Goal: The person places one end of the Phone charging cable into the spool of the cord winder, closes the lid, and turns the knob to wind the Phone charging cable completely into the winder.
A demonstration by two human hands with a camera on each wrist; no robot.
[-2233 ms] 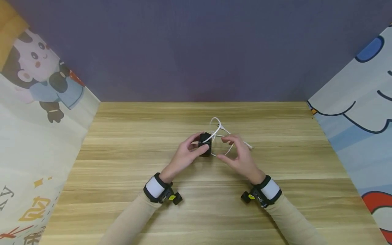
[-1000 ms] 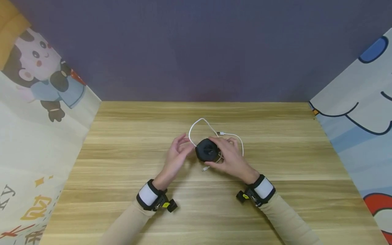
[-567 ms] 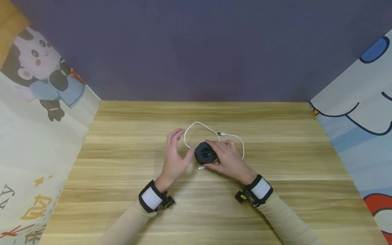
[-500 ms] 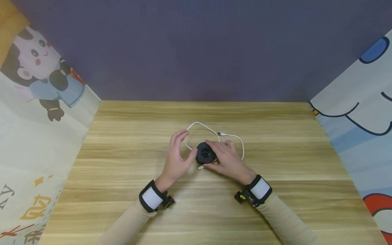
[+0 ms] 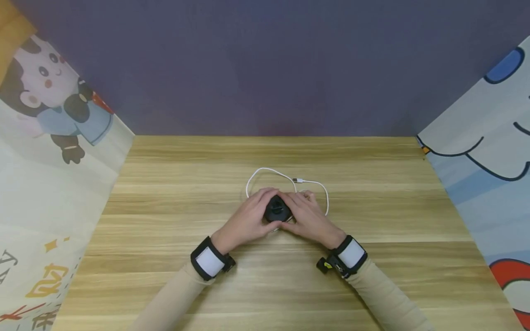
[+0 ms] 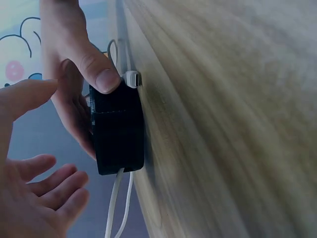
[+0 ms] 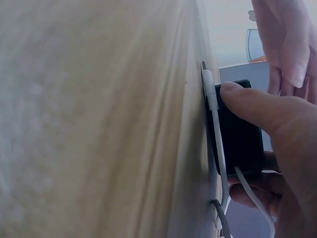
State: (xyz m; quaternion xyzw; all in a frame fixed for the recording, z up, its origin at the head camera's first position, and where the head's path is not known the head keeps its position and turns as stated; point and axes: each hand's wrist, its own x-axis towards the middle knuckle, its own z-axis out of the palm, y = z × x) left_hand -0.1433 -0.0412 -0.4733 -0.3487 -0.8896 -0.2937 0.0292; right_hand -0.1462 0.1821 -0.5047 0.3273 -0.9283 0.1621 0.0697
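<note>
A small black many-sided case (image 5: 277,209) with a slotted knob on top sits on the wooden table, a white USB cable (image 5: 265,168) coming out of it. My right hand (image 5: 308,216) grips its right side; in the right wrist view the thumb (image 7: 247,101) presses its edge. From the left, my left hand (image 5: 246,218) curves fingers and thumb round it in the head view, thumb tips nearly meeting. The left wrist view shows a gap between the left fingers (image 6: 59,191) and the case. A white plug (image 6: 132,79) lies beside the case, by the right thumb.
The cable loops behind the hands, and a metal-tipped USB plug (image 5: 299,180) lies at the back right. A dark partition (image 5: 265,69) closes off the table's (image 5: 372,193) far edge; patterned panels flank both sides.
The case went from the left hand into the right and now lies flat, knob up. The left hand let go, drew back, then closed in round its left side. The cable spread into a wider loop.
</note>
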